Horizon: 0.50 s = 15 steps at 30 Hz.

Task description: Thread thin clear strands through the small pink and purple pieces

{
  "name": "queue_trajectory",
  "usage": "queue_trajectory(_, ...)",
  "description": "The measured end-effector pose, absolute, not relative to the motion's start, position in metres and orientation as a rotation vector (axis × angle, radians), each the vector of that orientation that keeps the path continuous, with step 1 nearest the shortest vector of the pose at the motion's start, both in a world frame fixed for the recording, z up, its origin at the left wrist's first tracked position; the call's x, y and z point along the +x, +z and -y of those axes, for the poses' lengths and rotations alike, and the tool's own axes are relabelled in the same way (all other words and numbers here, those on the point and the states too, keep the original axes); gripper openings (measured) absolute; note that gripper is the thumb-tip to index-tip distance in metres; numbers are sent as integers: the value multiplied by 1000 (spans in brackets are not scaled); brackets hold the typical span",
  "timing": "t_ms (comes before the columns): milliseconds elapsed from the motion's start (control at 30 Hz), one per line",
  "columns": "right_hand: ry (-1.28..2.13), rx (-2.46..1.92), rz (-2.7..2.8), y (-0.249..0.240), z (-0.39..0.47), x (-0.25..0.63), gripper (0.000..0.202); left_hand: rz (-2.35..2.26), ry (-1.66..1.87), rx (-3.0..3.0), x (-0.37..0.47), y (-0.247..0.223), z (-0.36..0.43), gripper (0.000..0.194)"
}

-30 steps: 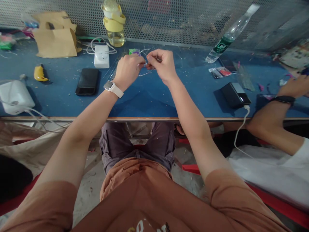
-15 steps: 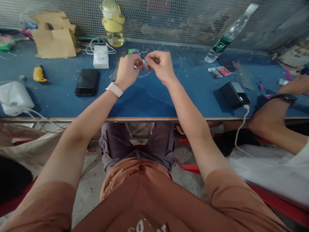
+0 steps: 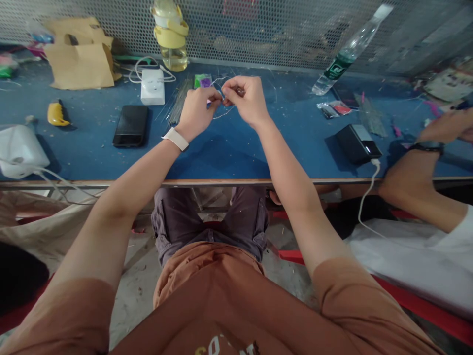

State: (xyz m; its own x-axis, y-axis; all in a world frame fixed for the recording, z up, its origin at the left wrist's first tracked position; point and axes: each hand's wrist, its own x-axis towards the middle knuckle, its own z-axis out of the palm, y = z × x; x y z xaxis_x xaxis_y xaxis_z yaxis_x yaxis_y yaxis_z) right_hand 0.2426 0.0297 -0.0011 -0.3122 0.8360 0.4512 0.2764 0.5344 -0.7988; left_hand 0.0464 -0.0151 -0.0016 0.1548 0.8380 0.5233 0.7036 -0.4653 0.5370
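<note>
Over the back of the blue table, my left hand (image 3: 201, 107) and my right hand (image 3: 247, 98) meet at their fingertips. Both are pinched on a small piece, mostly hidden by the fingers, with a bit of pale blue showing between them. A thin twisted wire (image 3: 222, 116) curves out below the fingers, and more of it loops above. Just behind my left hand lie a green and purple packet (image 3: 203, 81) and a bundle of thin wires (image 3: 178, 104).
A black power bank (image 3: 130, 126), white charger (image 3: 152, 87), yellow cutter (image 3: 57, 114) and yellow-banded bottle (image 3: 173, 44) stand left. Right are a water bottle (image 3: 338, 66), small packets (image 3: 333, 109) and a black box (image 3: 357, 143). Another person's hand (image 3: 445, 125) is at far right.
My fingertips have drawn closer together over the small piece, hiding more of it. The other person's arm at the right has shifted slightly left.
</note>
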Motion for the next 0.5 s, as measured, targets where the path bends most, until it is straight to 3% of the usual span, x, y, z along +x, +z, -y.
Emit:
queue_trajectory(233,709,-759,1851,-11,-42,242,65,-1543,1225,2240,48,-6,14,20)
queue_trajectory(500,670,-787,1862,-11,-44,244,50,-1439,1336,2261,42,-26,-10,6)
